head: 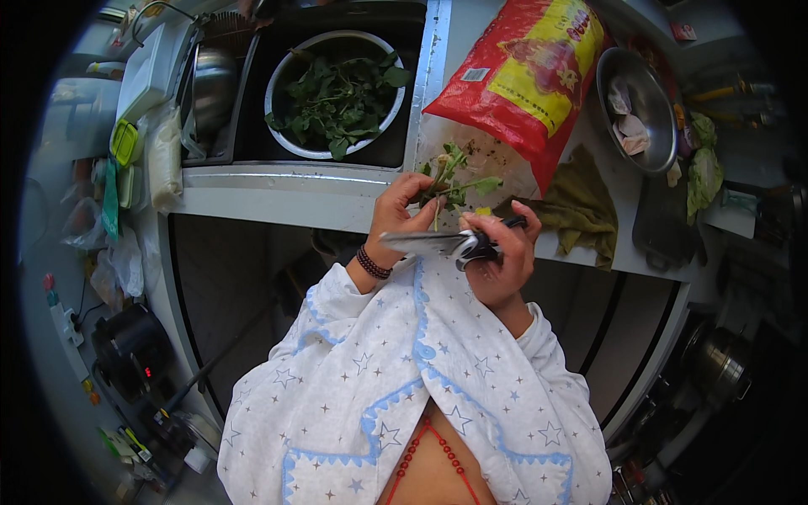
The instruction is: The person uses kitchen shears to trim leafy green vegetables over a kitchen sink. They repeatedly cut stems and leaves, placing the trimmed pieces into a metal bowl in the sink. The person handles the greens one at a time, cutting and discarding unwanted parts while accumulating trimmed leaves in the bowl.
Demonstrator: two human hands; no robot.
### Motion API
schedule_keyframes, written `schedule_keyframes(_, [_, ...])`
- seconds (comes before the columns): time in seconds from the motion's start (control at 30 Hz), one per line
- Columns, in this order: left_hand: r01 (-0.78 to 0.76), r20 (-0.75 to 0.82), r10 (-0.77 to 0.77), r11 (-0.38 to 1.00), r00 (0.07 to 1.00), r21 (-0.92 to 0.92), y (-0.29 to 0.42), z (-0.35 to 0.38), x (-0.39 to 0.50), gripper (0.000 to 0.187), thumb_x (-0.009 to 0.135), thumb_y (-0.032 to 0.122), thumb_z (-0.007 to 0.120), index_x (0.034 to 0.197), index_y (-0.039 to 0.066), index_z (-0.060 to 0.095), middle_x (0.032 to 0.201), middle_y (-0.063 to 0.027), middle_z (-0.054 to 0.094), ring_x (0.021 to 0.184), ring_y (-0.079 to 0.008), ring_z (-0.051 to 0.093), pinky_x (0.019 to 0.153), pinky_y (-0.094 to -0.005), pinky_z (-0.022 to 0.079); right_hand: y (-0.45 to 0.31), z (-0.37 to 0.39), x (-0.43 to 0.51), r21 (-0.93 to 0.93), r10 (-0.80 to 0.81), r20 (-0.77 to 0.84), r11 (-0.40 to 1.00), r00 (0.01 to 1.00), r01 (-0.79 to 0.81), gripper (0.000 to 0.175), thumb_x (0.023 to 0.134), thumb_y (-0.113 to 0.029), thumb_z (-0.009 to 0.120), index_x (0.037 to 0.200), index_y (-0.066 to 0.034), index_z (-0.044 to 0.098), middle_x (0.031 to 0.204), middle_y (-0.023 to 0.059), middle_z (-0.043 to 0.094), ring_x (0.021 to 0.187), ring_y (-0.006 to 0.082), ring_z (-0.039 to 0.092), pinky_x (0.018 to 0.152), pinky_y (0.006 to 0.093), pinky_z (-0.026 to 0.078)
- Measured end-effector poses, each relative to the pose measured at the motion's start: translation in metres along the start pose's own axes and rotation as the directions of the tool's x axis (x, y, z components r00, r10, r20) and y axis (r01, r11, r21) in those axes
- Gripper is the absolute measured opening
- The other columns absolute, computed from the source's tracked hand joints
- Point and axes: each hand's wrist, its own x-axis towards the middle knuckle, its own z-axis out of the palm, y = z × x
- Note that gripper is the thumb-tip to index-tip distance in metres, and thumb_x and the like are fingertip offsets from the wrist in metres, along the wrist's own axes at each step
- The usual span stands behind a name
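Note:
My left hand (404, 211) pinches a small bunch of leafy green stems (451, 180) between thumb and fingers, just over the counter's front edge. Close by, my right hand (505, 252) grips the black handles of a pair of scissors (429, 242). Their grey blades point left, passing in front of my left wrist. A metal basin (271, 107) full of loose leafy greens (341, 95) sits in the dark sink (249, 148). A large red and yellow plastic bag (505, 82) lies on the counter, with dark bits of debris near its lower end.
Right of the bag stands a steel bowl (659, 113) holding pale pieces of food (631, 132). An olive-green cloth (577, 202) hangs over the counter edge, beside a dark board (666, 221). To the left are a bagged white package (165, 158) and a black electric cooker (132, 353).

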Motion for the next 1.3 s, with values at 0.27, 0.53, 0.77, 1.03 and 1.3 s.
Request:
schedule_keyframes(0.27, [-0.101,0.341,0.043,0.983,0.939,0.153,0.017,-0.039,0.01,0.025,0.082,-0.005,0.065,0.107,-0.003,0.065,0.105,-0.0104,0.062,0.095,-0.018,0.06,0.084,-0.0287,0.049,0.019,-0.003,0.028,0.489,0.466,0.133,0.737,0.875,-0.467,0.041,0.083,0.009,0.072,0.119,-0.0007,0.054,0.105,0.0062,0.066,0.096,0.0112,0.066,0.086,0.0238,0.051])
schedule_keyframes(0.53, [-0.156,0.448,0.06,0.971,0.892,0.182,0.033,-0.048,0.015,0.024,0.08,-0.003,0.068,0.103,-0.001,0.067,0.102,-0.0103,0.063,0.092,-0.0223,0.061,0.082,-0.0317,0.049,0.038,-0.003,0.027,0.402,0.407,0.361,0.744,0.839,-0.534,0.047,0.075,0.019,0.065,0.117,-0.0005,0.058,0.107,0.0085,0.069,0.1,0.0122,0.067,0.089,0.025,0.051])
schedule_keyframes(0.77, [-0.168,0.371,0.099,0.972,0.923,0.161,0.045,-0.056,0.013,0.022,0.078,0.004,0.068,0.101,0.0,0.069,0.093,-0.0113,0.062,0.089,-0.026,0.06,0.073,-0.0339,0.05,0.02,0.015,0.031,0.448,0.374,0.511,0.653,0.774,-0.611,0.046,0.077,0.017,0.068,0.118,-0.0013,0.059,0.104,0.0083,0.07,0.095,0.0125,0.068,0.085,0.0251,0.054])
schedule_keyframes(1.03, [-0.072,-0.004,0.085,0.863,0.996,0.501,0.061,-0.087,-0.024,0.021,0.078,0.0,0.069,0.099,0.001,0.07,0.09,-0.0127,0.064,0.087,-0.0308,0.061,0.074,-0.0365,0.051,0.0,0.064,0.045,0.386,0.225,0.631,0.739,0.742,-0.553,0.05,0.067,0.016,0.068,0.113,-0.0054,0.066,0.104,0.0102,0.068,0.099,0.0218,0.066,0.087,0.0315,0.054])
schedule_keyframes(1.3, [0.2,-0.458,0.272,0.634,0.846,0.747,0.053,-0.108,-0.072,0.021,0.076,-0.001,0.067,0.096,0.001,0.07,0.092,-0.0133,0.063,0.088,-0.033,0.061,0.076,-0.0397,0.051,-0.054,0.123,0.031,0.373,0.155,0.731,0.725,0.665,-0.579,0.051,0.066,0.015,0.063,0.112,-0.0077,0.065,0.1,0.0087,0.069,0.094,0.0281,0.063,0.082,0.0343,0.053])
